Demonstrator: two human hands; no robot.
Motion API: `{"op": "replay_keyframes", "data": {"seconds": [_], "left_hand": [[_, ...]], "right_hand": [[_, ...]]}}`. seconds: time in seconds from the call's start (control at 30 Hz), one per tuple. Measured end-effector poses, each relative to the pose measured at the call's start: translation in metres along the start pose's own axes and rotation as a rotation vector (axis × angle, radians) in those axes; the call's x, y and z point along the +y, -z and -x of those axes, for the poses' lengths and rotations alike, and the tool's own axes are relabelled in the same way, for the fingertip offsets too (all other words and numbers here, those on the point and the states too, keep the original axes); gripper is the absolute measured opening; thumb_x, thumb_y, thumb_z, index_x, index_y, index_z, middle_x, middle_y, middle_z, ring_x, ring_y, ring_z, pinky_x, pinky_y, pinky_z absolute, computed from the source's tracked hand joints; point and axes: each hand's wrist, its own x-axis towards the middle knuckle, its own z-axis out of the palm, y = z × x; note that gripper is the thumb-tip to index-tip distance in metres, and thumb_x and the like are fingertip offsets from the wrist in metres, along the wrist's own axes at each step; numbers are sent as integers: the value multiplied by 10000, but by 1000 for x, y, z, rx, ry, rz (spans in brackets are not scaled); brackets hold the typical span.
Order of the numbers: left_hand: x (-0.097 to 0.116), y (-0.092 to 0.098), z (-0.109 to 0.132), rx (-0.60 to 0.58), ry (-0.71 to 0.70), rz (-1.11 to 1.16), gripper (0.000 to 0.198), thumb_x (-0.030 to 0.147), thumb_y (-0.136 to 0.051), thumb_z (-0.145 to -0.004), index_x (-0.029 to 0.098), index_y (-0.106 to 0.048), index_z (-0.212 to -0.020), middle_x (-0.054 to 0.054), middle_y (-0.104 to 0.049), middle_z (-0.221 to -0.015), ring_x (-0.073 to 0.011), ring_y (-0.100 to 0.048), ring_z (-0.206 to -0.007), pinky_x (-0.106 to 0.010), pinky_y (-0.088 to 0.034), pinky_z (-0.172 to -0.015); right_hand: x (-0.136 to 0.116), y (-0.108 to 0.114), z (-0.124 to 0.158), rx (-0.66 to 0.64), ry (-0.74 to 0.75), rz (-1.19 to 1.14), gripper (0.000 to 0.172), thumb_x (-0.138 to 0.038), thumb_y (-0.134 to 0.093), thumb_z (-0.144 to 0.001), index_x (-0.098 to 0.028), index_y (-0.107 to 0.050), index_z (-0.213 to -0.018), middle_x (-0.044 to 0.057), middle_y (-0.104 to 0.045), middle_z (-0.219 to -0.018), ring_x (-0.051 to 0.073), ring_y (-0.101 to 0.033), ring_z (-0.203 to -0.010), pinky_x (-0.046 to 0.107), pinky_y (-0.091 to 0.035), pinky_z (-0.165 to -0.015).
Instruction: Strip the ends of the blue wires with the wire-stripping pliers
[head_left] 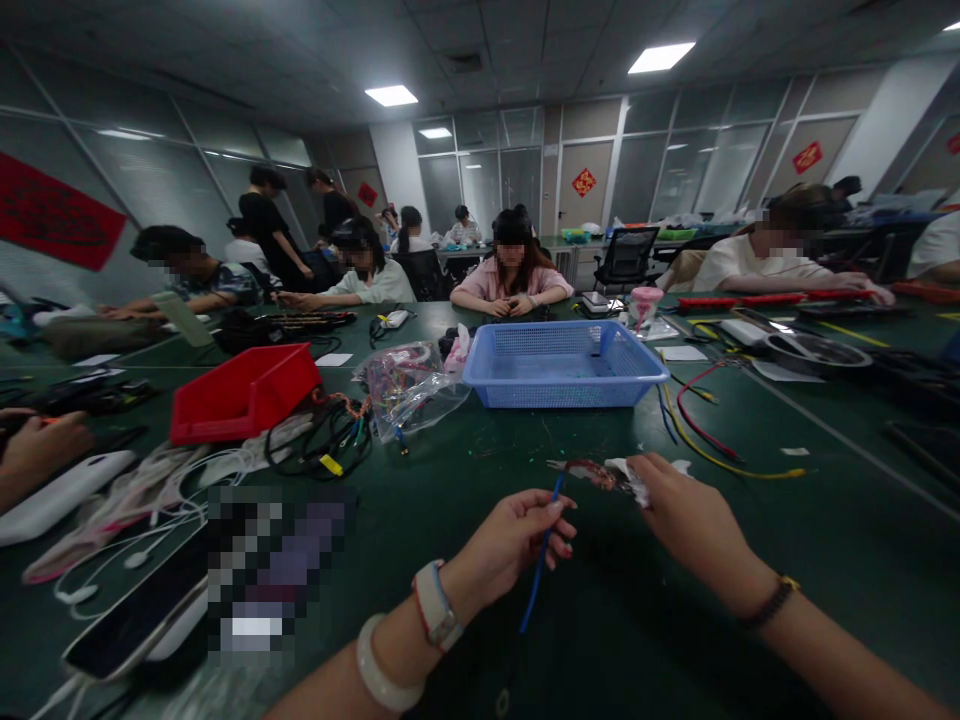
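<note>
My left hand [521,535] pinches a short blue wire [538,580] between thumb and fingers. The wire's lower end hangs below the fingers, and its upper end reaches the tip of a pliers-like tool [589,470]. Wrapped round that tool's handles is my right hand [679,510], with white tissue [636,482] showing beside the fingers. The jaws point left and meet or lie just behind the wire; which of the two I cannot tell. Small wire scraps dot the green table [480,480] beyond my hands.
A blue plastic basket [551,390] stands ahead, with a clear bag of wires [416,390] and a red bin [244,395] to its left. Red and yellow cables [720,450] lie at right. A phone [142,590] and white earphones [139,558] lie at left, near another person's hand [45,450].
</note>
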Motion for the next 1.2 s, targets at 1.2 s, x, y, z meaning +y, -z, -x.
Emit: {"op": "replay_keyframes", "data": {"seconds": [1.2], "left_hand": [[20, 9, 5, 70, -442, -1158, 291, 283, -405, -964, 185, -659, -1067, 13, -609, -730, -124, -556, -710, -224, -400, -700]], "right_hand": [[7, -29, 15, -1256, -186, -1809, 268, -320, -712, -728, -86, -639, -837, 49, -689, -663, -13, -289, -285, 114, -280, -239]]}}
